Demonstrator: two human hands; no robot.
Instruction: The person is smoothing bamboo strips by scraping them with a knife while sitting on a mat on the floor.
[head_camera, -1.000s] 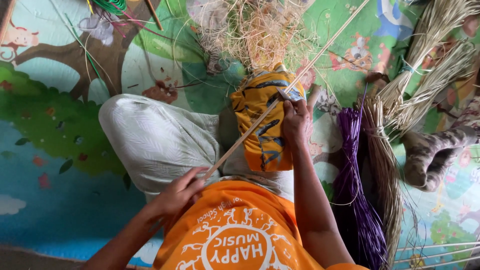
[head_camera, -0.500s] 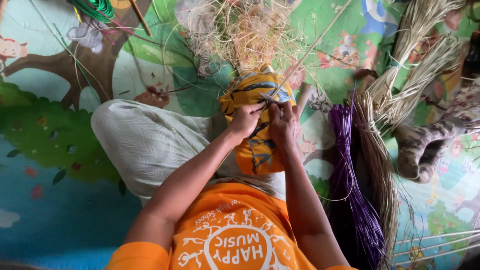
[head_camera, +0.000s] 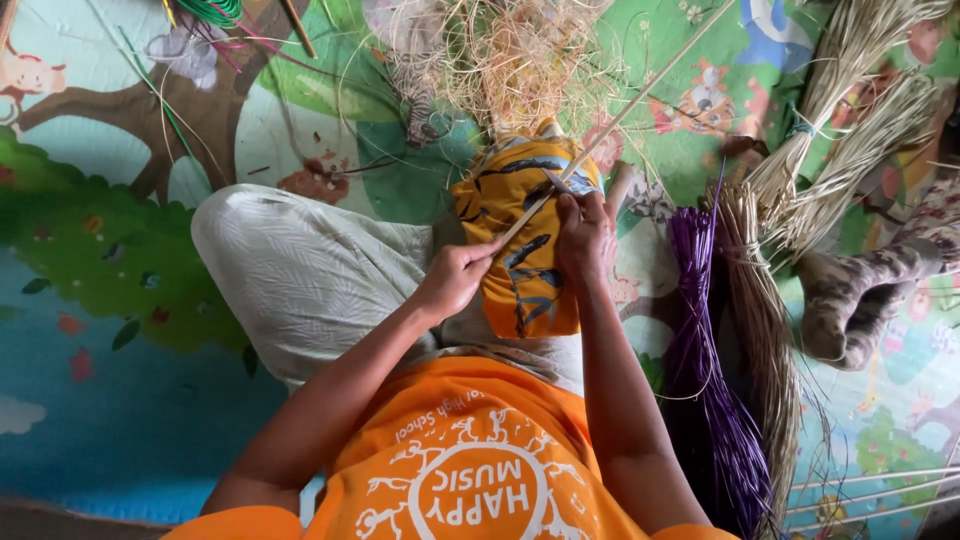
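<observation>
I sit cross-legged on a colourful play mat. A yellow patterned cloth (head_camera: 528, 250) drapes over my right knee. A long pale cane strip (head_camera: 640, 100) runs diagonally from my lap up toward the top right. My left hand (head_camera: 455, 280) pinches the strip's near end at the cloth's left edge. My right hand (head_camera: 585, 235) rests on the cloth and presses on the strip farther along; a small blade-like object seems to sit under its fingers, though I cannot tell for sure.
A tangle of pale shavings (head_camera: 520, 60) lies ahead of my knee. Right of me lie a purple fibre bundle (head_camera: 705, 390), tan straw bundles (head_camera: 770, 300) and a patterned fabric piece (head_camera: 870, 290). Green strands (head_camera: 210, 12) sit at the top left.
My left hand came up from my lap to the cloth, met the right hand, and has now drawn back slightly along the strip. The right hand stayed on the cloth.
</observation>
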